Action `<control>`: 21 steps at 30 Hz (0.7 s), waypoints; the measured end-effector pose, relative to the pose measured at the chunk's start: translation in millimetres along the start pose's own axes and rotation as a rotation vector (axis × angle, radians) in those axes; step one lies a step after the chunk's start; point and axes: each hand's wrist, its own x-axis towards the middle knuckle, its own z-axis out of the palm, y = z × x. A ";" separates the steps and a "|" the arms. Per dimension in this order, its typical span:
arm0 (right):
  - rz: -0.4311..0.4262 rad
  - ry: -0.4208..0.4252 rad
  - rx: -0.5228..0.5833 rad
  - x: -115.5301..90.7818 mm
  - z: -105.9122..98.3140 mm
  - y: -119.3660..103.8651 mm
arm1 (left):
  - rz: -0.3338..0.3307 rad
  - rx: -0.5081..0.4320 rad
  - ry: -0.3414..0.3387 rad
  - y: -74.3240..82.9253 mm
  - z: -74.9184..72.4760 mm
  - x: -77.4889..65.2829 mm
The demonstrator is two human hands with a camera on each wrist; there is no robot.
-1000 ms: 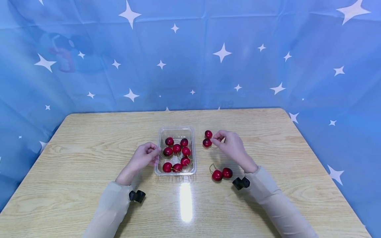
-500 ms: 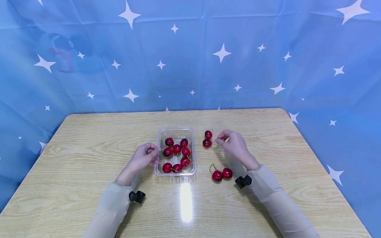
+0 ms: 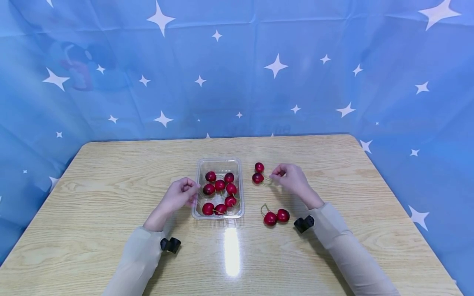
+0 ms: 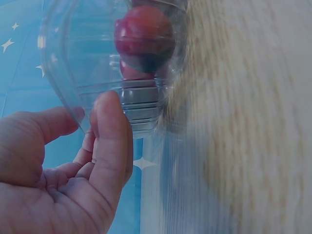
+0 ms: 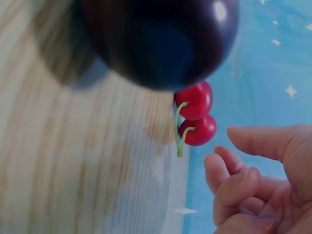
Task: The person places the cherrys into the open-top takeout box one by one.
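Note:
My left hand (image 3: 177,195) grips the left rim of a clear plastic container (image 3: 242,191), its thumb on one side and fingers on the other in the left wrist view. Several red cherries (image 3: 220,185) with stems lie inside. On the table, right of the container, is a far pair of cherries (image 3: 257,178) whose green stems join at the ends (image 5: 180,152). My right hand (image 3: 291,179) is just right of those stems. Its fingers are loosely bent, thumb and index finger apart, with nothing between them in the right wrist view.
A nearer pair of cherries (image 3: 270,218) with joined stems lies by the right wrist; one dark cherry (image 5: 161,41) looms in the right wrist view. The wooden table (image 3: 111,164) ends at a blue star-patterned cloth (image 3: 237,82).
My right hand has drawn back a little to the right from the far pair of cherries, whose stems now show more. The left hand and the container have stayed still.

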 end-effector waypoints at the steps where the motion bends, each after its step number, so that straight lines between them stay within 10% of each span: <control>1: 0.003 -0.009 0.002 0.5 -0.3 0.7 | 0.002 0.000 0.000 0.0 0.0 0.0; 21: 0.073 -0.145 -0.047 12.8 5.7 6.2 | 0.003 0.014 0.003 0.7 -0.2 -1.1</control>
